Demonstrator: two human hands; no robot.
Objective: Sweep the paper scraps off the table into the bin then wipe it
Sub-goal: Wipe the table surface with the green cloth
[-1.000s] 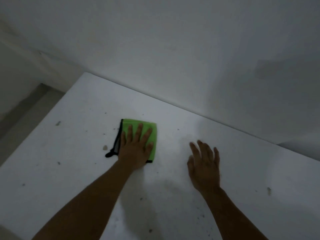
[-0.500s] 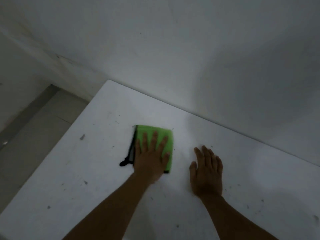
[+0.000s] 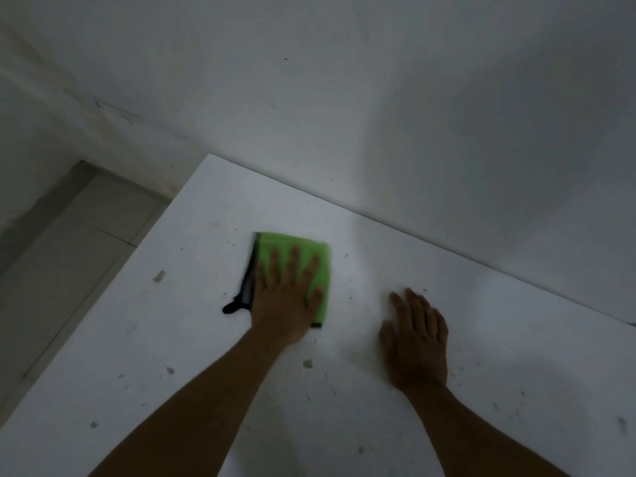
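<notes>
Head view: left hand (image 3: 285,297) lies flat, fingers spread wide, pressing the green cloth (image 3: 296,256) onto the table (image 3: 192,339), toward its far left part. Right hand (image 3: 414,339) rests flat beside it, fingers straight and close, holding nothing. Cloth looks soft, light and folded; it should slide easily, so a flat palm on top suits it best. Small scraps (image 3: 307,363) dot the near surface.

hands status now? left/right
Left hand: open, fingers spread flat, pressing the green cloth on the table.
Right hand: open, flat on the table, holding nothing.
</notes>
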